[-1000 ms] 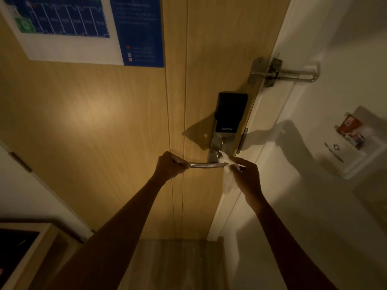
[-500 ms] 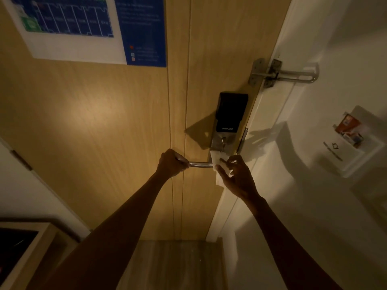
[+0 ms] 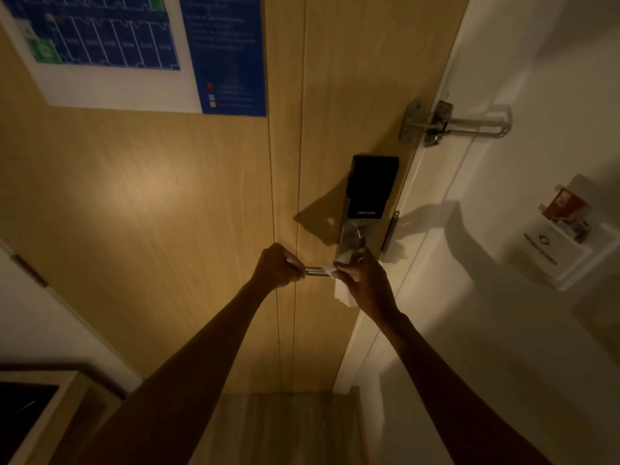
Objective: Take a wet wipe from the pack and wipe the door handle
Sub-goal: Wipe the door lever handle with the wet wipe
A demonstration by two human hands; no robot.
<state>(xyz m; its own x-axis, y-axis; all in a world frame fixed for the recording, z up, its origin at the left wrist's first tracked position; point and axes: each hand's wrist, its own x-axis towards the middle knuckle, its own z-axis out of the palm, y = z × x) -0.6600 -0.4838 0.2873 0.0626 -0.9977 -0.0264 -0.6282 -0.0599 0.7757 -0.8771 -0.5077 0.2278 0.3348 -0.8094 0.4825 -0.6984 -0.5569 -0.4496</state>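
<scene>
A metal lever door handle [image 3: 313, 270] sticks out leftward from a smart lock [image 3: 369, 199] on a wooden door [image 3: 167, 213]. My left hand [image 3: 276, 266] is closed around the handle's free end. My right hand [image 3: 364, 280] holds a white wet wipe [image 3: 342, 293] wrapped over the handle near the lock plate; part of the wipe hangs below my fingers. Only a short bare stretch of handle shows between my two hands. The wipe pack is not in view.
A metal swing-bar door guard [image 3: 449, 124] spans door and white frame above the lock. A blue-and-white evacuation plan [image 3: 134, 52] hangs top left. A white key-card holder [image 3: 557, 250] with an orange card sits on the right wall. A wooden cabinet [image 3: 40, 414] stands lower left.
My right hand with the wipe has slid left along the handle from the lock end toward my left hand. My left hand has kept its grip on the handle's end.
</scene>
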